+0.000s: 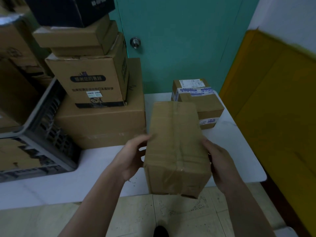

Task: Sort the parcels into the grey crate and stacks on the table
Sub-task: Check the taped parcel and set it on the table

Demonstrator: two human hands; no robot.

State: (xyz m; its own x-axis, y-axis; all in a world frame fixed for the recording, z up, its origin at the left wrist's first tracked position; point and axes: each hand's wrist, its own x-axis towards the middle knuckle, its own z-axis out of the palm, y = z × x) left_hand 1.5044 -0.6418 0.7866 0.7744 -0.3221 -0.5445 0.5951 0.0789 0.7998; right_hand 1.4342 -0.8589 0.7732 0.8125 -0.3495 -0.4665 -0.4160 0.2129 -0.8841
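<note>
A brown taped parcel (176,144) is held between both hands, out over the near edge of the surface (102,161). The left hand (131,156) is clamped on its left flank, fingers (145,138) curled onto the top edge. The right hand (220,161) is wrapped round the right flank. Nothing is released here: both grips are on the parcel. It looks to be carried clear of the surface, though whether its far end touches cannot be told.

Now the geometry that matters. The parcel's long axis is pointed away from the body, with the tape seam run along it. The crate (53,127) is found well off to the left, on the left hand's side, and cardboard is seen inside it. A tall stack (100,117) of cartons is set between crate and parcel. A low stack (201,101) of labelled boxes is seen just beyond the parcel's far right corner, nearer the right hand.

So a choice is judged to be pending: a short push forward and right to the low stack, or a wide swing left to the crate. No label is seen on the parcel's top face, so the destination cannot be called.
</note>
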